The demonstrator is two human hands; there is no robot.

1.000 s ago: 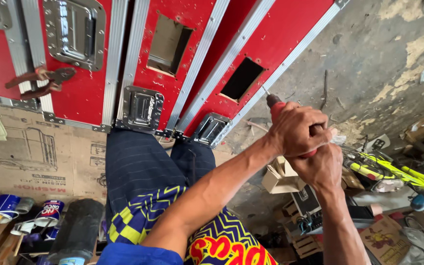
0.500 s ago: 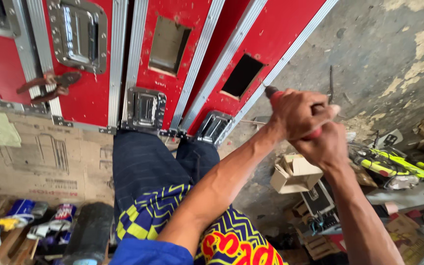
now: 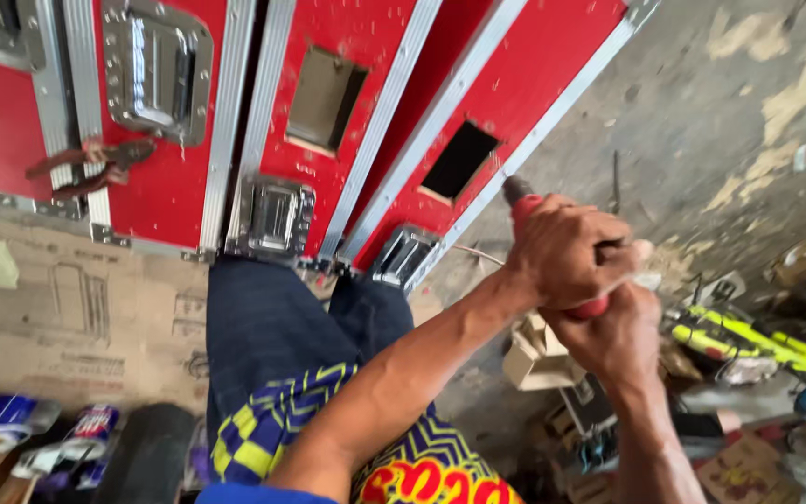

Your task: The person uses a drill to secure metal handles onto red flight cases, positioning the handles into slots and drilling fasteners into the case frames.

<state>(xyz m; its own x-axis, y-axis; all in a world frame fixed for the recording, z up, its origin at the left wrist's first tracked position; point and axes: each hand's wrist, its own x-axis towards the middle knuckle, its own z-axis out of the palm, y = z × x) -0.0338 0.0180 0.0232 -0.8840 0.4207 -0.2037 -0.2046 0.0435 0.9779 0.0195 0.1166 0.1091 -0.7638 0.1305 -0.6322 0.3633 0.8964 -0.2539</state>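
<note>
- Both hands are closed around one red tool handle (image 3: pixel 552 247): the left hand (image 3: pixel 566 257) wraps the upper part, the right hand (image 3: pixel 613 341) grips just under it.
- The dark tip (image 3: pixel 515 189) is near the aluminium edge of the red case (image 3: pixel 515 103).
- The handle looks stiff and light, probably not slippery; the thick middle seems the best hold.
- Yellow tools (image 3: pixel 748 341) lie on the floor nearby.

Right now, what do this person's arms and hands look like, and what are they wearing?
Both forearms are bare, with no gloves, watch or rings visible on the left hand or the right hand. The short-sleeved shirt is patterned in blue and yellow zigzags and checks with red lettering; the trousers are dark blue.
</note>
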